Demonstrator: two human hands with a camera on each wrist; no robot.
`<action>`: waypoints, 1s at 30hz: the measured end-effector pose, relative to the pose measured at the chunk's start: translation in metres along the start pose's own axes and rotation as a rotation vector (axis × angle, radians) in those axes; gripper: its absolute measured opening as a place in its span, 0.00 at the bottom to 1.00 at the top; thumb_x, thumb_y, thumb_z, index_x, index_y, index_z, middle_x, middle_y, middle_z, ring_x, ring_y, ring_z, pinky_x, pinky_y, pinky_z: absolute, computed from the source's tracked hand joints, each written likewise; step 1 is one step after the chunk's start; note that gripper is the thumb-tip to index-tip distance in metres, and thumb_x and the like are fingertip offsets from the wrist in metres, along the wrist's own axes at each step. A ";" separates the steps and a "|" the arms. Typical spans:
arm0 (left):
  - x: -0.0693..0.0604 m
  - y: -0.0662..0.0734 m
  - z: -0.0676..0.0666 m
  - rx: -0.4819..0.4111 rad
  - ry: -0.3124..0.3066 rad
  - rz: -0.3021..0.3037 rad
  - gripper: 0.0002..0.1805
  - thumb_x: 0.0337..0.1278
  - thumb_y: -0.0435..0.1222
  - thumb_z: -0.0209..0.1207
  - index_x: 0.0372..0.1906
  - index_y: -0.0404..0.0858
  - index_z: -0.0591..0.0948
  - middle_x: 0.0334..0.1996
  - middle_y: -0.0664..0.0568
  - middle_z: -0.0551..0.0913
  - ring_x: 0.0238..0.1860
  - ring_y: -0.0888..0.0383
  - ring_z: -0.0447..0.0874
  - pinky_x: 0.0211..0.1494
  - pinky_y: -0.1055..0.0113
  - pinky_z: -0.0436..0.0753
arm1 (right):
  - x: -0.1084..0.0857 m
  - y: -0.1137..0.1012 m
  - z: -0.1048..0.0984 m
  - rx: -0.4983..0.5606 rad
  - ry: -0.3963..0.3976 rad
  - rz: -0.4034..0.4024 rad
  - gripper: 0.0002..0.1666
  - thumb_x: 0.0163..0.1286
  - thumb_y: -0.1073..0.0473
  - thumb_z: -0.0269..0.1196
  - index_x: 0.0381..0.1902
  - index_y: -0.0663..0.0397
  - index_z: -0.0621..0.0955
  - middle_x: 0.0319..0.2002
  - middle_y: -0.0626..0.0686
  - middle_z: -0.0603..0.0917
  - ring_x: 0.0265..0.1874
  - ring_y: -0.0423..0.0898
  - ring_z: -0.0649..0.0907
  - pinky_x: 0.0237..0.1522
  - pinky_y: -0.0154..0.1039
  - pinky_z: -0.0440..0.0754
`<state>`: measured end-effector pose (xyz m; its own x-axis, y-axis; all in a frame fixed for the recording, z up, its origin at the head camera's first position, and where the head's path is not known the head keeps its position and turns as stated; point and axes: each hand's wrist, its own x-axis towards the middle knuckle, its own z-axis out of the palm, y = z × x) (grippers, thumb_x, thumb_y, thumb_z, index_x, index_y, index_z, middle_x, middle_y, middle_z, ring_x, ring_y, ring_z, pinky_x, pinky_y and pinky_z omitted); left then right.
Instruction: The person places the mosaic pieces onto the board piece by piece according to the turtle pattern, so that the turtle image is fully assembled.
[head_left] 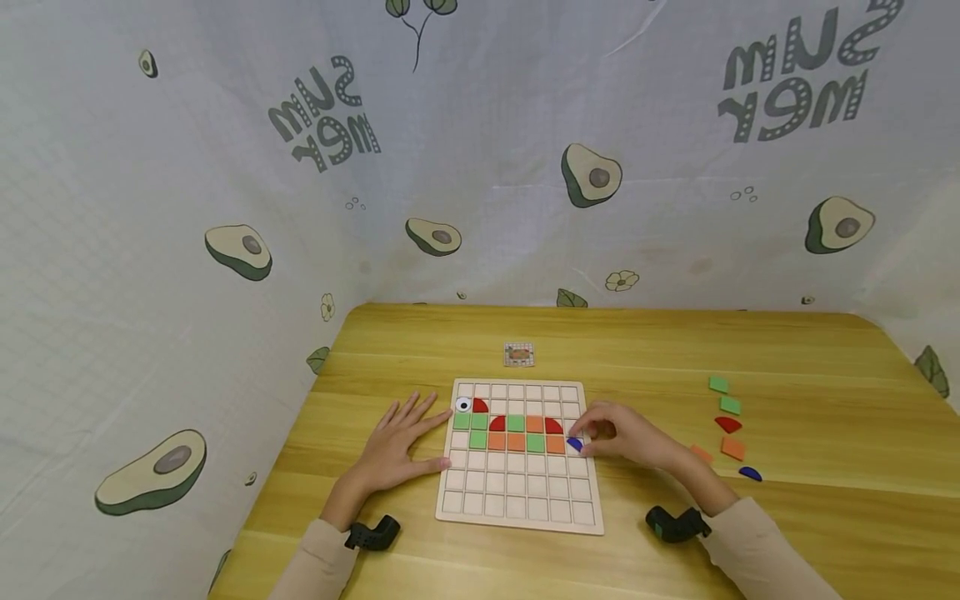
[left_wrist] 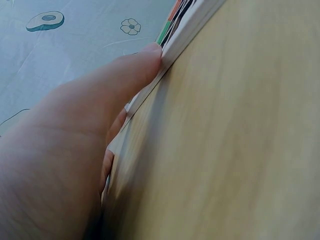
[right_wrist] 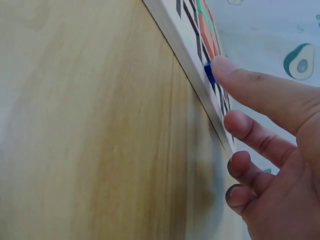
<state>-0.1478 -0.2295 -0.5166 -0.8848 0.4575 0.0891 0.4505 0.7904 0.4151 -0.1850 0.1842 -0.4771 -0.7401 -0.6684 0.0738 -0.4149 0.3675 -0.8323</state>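
A wooden grid board (head_left: 517, 483) lies flat on the table, with green, orange and red pieces and a round eye piece (head_left: 463, 405) in its upper rows. My left hand (head_left: 392, 446) rests beside the board's left edge, fingers spread, the thumb touching that edge. At the right column, my right hand (head_left: 618, 431) pinches a blue segment-shaped piece (head_left: 575, 444) between thumb and index finger. In the right wrist view the thumb (right_wrist: 260, 90) touches the blue piece (right_wrist: 209, 73) at the board's surface; the index fingertip is hidden there.
Right of the board lie loose pieces: green ones (head_left: 718, 384), a red one (head_left: 727, 425), orange ones (head_left: 732, 448) and a blue one (head_left: 750, 474). A small picture card (head_left: 519, 354) lies behind the board. A patterned curtain (head_left: 495, 167) hangs around the table's far and left sides.
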 end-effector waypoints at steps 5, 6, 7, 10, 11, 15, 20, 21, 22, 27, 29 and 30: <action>-0.001 -0.001 0.001 0.007 -0.001 0.001 0.44 0.57 0.68 0.57 0.77 0.59 0.62 0.79 0.53 0.50 0.79 0.47 0.40 0.77 0.43 0.39 | -0.009 0.001 -0.007 -0.018 0.091 -0.004 0.13 0.62 0.65 0.71 0.45 0.60 0.86 0.31 0.54 0.78 0.28 0.47 0.71 0.27 0.35 0.68; -0.001 -0.001 0.001 0.007 -0.001 0.002 0.44 0.57 0.68 0.57 0.77 0.59 0.62 0.79 0.53 0.50 0.79 0.48 0.40 0.77 0.43 0.39 | -0.011 0.002 -0.009 -0.031 0.112 -0.010 0.13 0.62 0.65 0.71 0.45 0.61 0.86 0.31 0.53 0.77 0.28 0.46 0.71 0.26 0.35 0.67; -0.001 -0.001 0.001 0.008 -0.001 0.002 0.44 0.57 0.68 0.56 0.77 0.59 0.62 0.80 0.53 0.49 0.79 0.48 0.39 0.77 0.43 0.39 | -0.014 0.002 -0.011 -0.043 0.129 -0.015 0.13 0.62 0.65 0.71 0.45 0.61 0.86 0.30 0.52 0.77 0.27 0.46 0.70 0.26 0.35 0.66; 0.000 -0.002 0.001 0.008 -0.001 0.002 0.44 0.57 0.68 0.57 0.77 0.59 0.62 0.80 0.53 0.49 0.79 0.48 0.39 0.77 0.43 0.39 | -0.022 0.005 -0.017 -0.066 0.181 -0.029 0.12 0.62 0.66 0.71 0.44 0.62 0.86 0.29 0.49 0.76 0.25 0.45 0.69 0.24 0.35 0.66; 0.000 -0.002 0.001 0.007 0.000 0.003 0.44 0.57 0.68 0.57 0.77 0.59 0.62 0.79 0.53 0.50 0.79 0.48 0.40 0.77 0.43 0.39 | -0.025 0.006 -0.020 -0.068 0.192 -0.029 0.12 0.62 0.66 0.71 0.44 0.62 0.86 0.29 0.47 0.75 0.25 0.44 0.69 0.24 0.36 0.66; 0.000 -0.002 0.001 0.006 0.001 0.002 0.44 0.57 0.68 0.57 0.77 0.59 0.62 0.79 0.53 0.50 0.79 0.48 0.40 0.77 0.43 0.39 | -0.040 0.008 -0.029 -0.080 0.248 -0.009 0.12 0.63 0.67 0.70 0.45 0.62 0.85 0.29 0.46 0.75 0.25 0.43 0.69 0.23 0.36 0.66; -0.001 -0.002 0.002 0.010 -0.001 -0.003 0.44 0.57 0.68 0.56 0.77 0.59 0.62 0.79 0.54 0.50 0.79 0.48 0.39 0.77 0.43 0.39 | -0.060 0.009 -0.039 -0.094 0.323 0.037 0.13 0.65 0.66 0.69 0.47 0.63 0.85 0.29 0.47 0.75 0.24 0.43 0.68 0.22 0.37 0.64; -0.001 -0.002 0.002 0.007 -0.001 -0.003 0.44 0.57 0.68 0.57 0.77 0.59 0.62 0.79 0.54 0.50 0.79 0.48 0.39 0.77 0.43 0.39 | -0.064 0.010 -0.041 -0.102 0.336 0.034 0.13 0.64 0.67 0.69 0.47 0.64 0.85 0.29 0.47 0.75 0.24 0.43 0.68 0.22 0.38 0.64; -0.001 -0.001 0.002 0.007 -0.001 -0.003 0.44 0.57 0.68 0.57 0.77 0.59 0.62 0.79 0.54 0.50 0.79 0.48 0.39 0.77 0.43 0.39 | -0.068 0.011 -0.043 -0.106 0.347 0.032 0.13 0.64 0.67 0.69 0.47 0.64 0.84 0.29 0.47 0.75 0.23 0.44 0.67 0.22 0.38 0.63; -0.001 -0.001 0.001 0.000 -0.004 -0.004 0.44 0.57 0.67 0.57 0.77 0.59 0.62 0.79 0.53 0.50 0.79 0.48 0.39 0.77 0.43 0.38 | -0.088 0.018 -0.054 -0.098 0.406 0.063 0.14 0.64 0.70 0.68 0.48 0.68 0.83 0.30 0.49 0.75 0.22 0.45 0.65 0.21 0.38 0.61; -0.001 -0.001 0.001 0.001 -0.006 -0.004 0.44 0.57 0.68 0.57 0.77 0.60 0.62 0.80 0.53 0.50 0.79 0.48 0.39 0.77 0.43 0.38 | -0.096 0.021 -0.059 -0.087 0.421 0.099 0.15 0.65 0.70 0.67 0.50 0.69 0.82 0.31 0.50 0.75 0.22 0.45 0.65 0.20 0.38 0.62; -0.001 -0.001 0.001 0.004 -0.009 -0.004 0.44 0.57 0.68 0.56 0.77 0.60 0.61 0.80 0.53 0.49 0.79 0.48 0.39 0.77 0.44 0.38 | -0.100 0.022 -0.061 -0.090 0.426 0.119 0.15 0.66 0.69 0.67 0.50 0.69 0.82 0.31 0.50 0.74 0.22 0.45 0.66 0.20 0.38 0.63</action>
<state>-0.1470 -0.2302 -0.5180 -0.8857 0.4574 0.0795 0.4470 0.7941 0.4119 -0.1524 0.2985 -0.4694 -0.9296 -0.2987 0.2159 -0.3440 0.4931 -0.7990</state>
